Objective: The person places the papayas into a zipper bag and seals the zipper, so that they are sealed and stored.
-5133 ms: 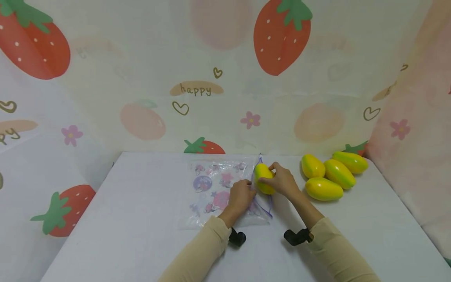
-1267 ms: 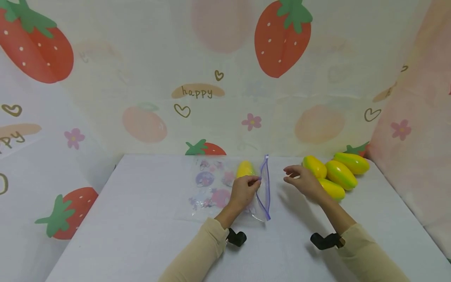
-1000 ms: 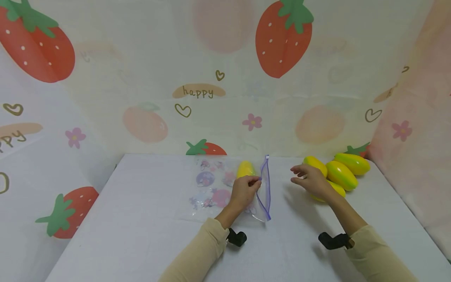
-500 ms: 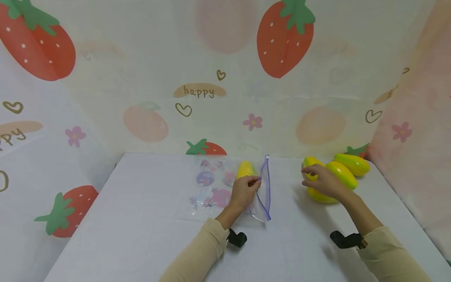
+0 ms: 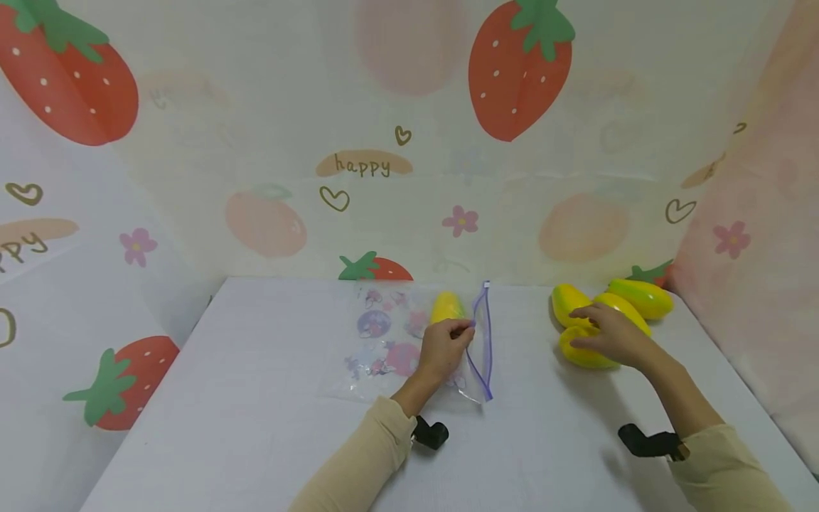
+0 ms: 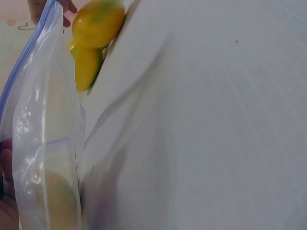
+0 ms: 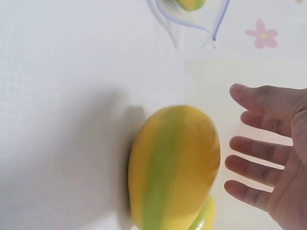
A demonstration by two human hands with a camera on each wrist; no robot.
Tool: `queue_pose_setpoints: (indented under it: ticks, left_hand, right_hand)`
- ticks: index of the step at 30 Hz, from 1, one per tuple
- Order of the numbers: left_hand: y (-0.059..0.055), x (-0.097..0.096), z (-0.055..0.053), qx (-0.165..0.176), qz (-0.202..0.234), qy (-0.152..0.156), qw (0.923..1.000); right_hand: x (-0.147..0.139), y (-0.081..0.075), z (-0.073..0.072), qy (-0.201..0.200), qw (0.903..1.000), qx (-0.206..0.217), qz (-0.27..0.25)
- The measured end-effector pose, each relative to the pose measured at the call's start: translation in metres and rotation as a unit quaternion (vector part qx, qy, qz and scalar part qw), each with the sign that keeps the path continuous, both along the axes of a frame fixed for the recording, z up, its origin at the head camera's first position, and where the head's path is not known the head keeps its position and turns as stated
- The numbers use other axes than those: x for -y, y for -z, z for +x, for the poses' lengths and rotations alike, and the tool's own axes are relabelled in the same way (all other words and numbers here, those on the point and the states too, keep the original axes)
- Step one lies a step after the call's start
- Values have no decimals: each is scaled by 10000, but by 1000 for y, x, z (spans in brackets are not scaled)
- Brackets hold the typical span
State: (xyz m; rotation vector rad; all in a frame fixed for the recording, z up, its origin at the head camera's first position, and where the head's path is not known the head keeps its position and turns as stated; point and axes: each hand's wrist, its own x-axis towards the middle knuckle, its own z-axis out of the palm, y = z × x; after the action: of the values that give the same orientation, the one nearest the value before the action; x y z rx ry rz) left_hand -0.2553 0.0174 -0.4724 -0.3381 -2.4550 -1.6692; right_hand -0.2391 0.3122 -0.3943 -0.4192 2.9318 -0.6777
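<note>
A clear zip bag [image 5: 358,380] with pink and purple prints lies mid-table, its purple-edged mouth parted and facing right. Inside it is a yellow mango [image 5: 446,306] with a green tint, partly hidden by my left hand [image 5: 441,348], which pinches the upper edge of the mouth. My right hand [image 5: 616,336] hovers over the pile of mangoes at the right, fingers spread and holding nothing. Closest beneath it is the front mango [image 5: 590,355]. In the right wrist view, a gap shows between the fingers and a yellow mango [image 7: 175,167] with a green stripe.
Behind the front mango sit a left mango [image 5: 568,302], a middle mango partly covered by the right hand, and a back mango [image 5: 642,297] near the table's far right corner. A white cloth covers the table [image 5: 256,427]. A printed backdrop [image 5: 409,213] rises behind it.
Since the oldest frame, the mango in my right hand has gone into the bag and been let go. My right hand has then moved right, over the pile. The left hand stays at the bag's mouth.
</note>
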Motion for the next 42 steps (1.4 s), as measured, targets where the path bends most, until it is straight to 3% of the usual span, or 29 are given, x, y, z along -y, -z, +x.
queue_pose_setpoints:
  ticks: [19,42]
  left_hand:
    - [1,-1,-1,46,89,-13,9999]
    - [1,0,-1,-16,53,-6,10000]
  right_hand:
    - [-24,19,4,53,9999,53,130]
    - [-23,31,5,92,9985,-247,474]
